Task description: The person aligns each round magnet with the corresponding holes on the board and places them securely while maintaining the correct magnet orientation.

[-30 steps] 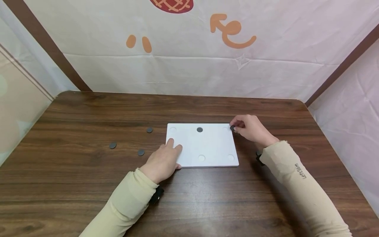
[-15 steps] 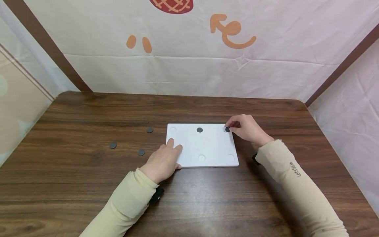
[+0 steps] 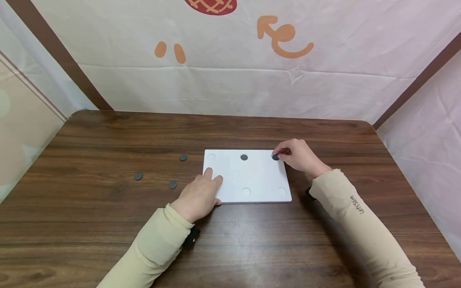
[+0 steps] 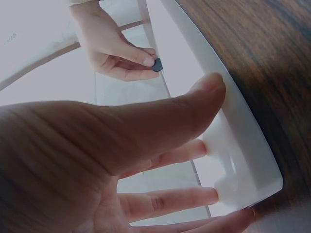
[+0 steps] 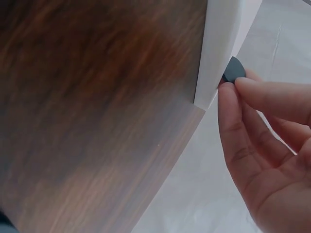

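Note:
A white board point(image 3: 259, 176) with round recesses lies on the table, and a dark round disc point(image 3: 244, 157) fills its far middle recess. Over the far right corner, my right hand point(image 3: 299, 156) pinches another dark disc point(image 5: 234, 70) between thumb and fingertips, tilted close above the board. My left hand point(image 3: 199, 196) rests on the board's left side, fingers straight and spread on its top. The left thumb point(image 4: 209, 90) lies along the near edge. Partly covered by the right fingertips is the far right recess; the near left part of the board lies under my left hand.
Left of the board, three loose dark discs lie on the wooden table point(image 3: 108, 208): one far point(image 3: 183, 157), a near disc point(image 3: 172, 185) and a leftmost disc point(image 3: 138, 176). Behind the table's far edge hangs a pale printed cloth point(image 3: 230, 88).
The right hand has moved left with its disc, from the board's right edge to over the far right recess. My left hand keeps its place on the board.

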Available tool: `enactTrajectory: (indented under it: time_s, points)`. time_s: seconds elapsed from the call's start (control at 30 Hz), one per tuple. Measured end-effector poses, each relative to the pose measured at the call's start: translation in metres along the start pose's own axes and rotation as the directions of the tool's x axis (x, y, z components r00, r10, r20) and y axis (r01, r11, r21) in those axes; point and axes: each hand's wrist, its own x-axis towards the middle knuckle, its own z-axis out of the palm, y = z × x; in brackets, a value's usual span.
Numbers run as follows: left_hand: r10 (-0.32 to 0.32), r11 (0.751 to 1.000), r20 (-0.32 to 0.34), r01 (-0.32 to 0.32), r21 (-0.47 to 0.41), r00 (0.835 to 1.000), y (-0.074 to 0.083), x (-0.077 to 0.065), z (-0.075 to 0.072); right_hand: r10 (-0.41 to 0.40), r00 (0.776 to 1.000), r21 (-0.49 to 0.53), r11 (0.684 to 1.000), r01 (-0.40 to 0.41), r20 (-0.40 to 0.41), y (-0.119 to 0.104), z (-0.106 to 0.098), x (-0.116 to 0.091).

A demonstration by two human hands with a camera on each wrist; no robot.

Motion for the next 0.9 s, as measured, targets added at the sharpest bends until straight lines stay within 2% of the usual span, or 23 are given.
enactTrajectory:
  time_s: [0.3, 0.7, 0.9]
  points:
    - [-0.003, 1.0, -0.001, 0.003, 0.006, 1.0, 0.0004, 0.0003, -0.0008, 0.044, 0.999, -0.005, 0.999, -0.044, -0.014, -0.001, -0.0003, -0.0001]
    - [0.001, 1.0, -0.006, -0.001, 0.004, 1.0, 0.0003, 0.0, -0.0005, -0.014, 1.0, -0.021, 1.0, 0.014, 0.018, -0.0004, 0.0026, -0.0047]
    - [0.007, 1.0, -0.01, -0.007, 0.004, 1.0, 0.0003, -0.0001, 0.0001, -0.041, 0.998, -0.075, 0.996, 0.044, 0.038, -0.0014, 0.0034, -0.007]
